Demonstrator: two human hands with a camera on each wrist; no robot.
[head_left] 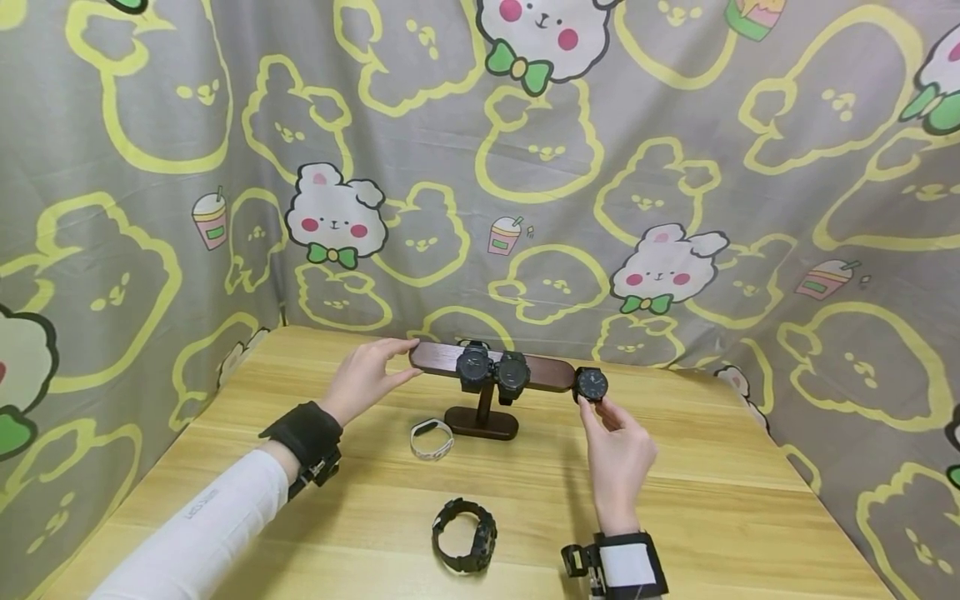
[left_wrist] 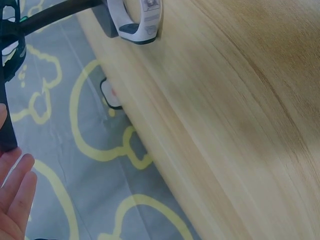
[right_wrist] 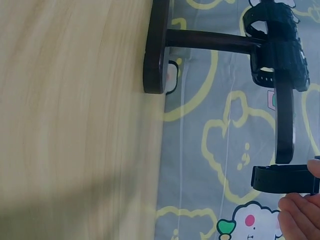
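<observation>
A dark wooden watch stand (head_left: 542, 374) stands upright on the table, two black watches (head_left: 474, 367) strapped side by side round its bar. My left hand (head_left: 365, 379) pinches the bar's left end between thumb and fingers. At the opposite end, my right hand (head_left: 619, 450) holds a third black watch (head_left: 592, 384) between thumb and fingers. Its looped strap (right_wrist: 282, 179) sits just off the bar's tip in the right wrist view. The left wrist view shows only part of the left hand (left_wrist: 15, 195), at the bar's end.
A white band with a dark face (head_left: 432, 440) lies left of the stand's base (head_left: 480, 423). Nearer me, another black watch (head_left: 464, 536) rests on its side on the wooden table (head_left: 720, 500). A patterned grey curtain (head_left: 450, 150) hangs behind and at both sides.
</observation>
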